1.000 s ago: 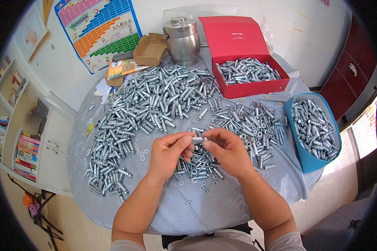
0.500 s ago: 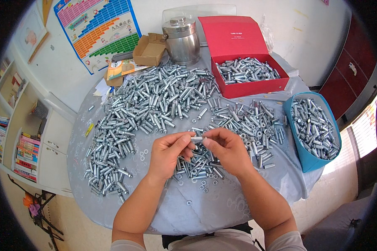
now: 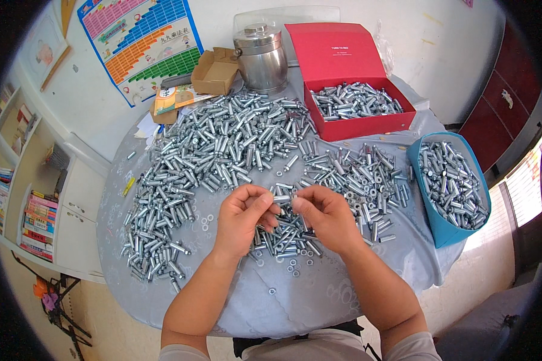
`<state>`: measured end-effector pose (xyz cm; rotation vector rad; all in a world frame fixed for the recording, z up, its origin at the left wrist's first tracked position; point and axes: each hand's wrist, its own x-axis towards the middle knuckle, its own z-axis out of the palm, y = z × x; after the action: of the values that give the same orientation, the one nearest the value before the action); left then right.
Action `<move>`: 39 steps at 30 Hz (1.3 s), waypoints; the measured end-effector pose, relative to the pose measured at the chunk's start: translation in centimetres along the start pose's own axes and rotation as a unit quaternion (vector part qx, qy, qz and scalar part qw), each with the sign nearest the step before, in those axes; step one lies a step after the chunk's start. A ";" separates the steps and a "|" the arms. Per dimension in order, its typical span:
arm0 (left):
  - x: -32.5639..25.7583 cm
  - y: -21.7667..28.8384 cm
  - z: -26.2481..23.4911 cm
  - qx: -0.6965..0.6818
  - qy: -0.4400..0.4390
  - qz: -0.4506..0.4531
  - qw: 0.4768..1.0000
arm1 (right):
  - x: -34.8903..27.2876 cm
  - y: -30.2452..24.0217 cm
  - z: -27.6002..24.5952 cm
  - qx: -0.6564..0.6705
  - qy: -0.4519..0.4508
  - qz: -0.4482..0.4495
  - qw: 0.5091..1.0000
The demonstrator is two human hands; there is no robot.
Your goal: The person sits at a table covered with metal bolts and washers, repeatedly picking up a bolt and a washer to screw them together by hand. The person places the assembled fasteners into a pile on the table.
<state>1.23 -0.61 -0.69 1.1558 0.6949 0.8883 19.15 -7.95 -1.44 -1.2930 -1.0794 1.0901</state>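
My left hand (image 3: 242, 218) and my right hand (image 3: 324, 215) meet over the table's middle, fingertips pinched on one small silver metal bolt sleeve (image 3: 284, 198) held between them. Under and around the hands lie loose sleeves, nuts and washers (image 3: 290, 265). A large heap of the same silver sleeves (image 3: 223, 141) covers the table's far left half. A smaller scatter (image 3: 361, 174) lies to the right of my right hand.
A round table with a grey cloth (image 3: 295, 304) bears everything. A red box (image 3: 358, 111) with its lid up holds sleeves at the back right. A blue bin (image 3: 448, 186) full of sleeves stands at the right edge. A steel jar (image 3: 260, 57) and cardboard box (image 3: 214, 71) stand behind.
Both hands stay together at the table's middle. The fingers have shifted slightly around the small metal part held between them.
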 end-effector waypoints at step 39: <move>0.0 0.2 -0.4 0.110 0.030 -0.034 0.993 | -0.2 -0.5 -0.2 -0.137 0.148 -0.125 0.971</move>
<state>0.88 -0.42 -0.61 1.2960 0.8926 0.8049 19.29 -8.16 -0.96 -1.4370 -1.1535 0.5506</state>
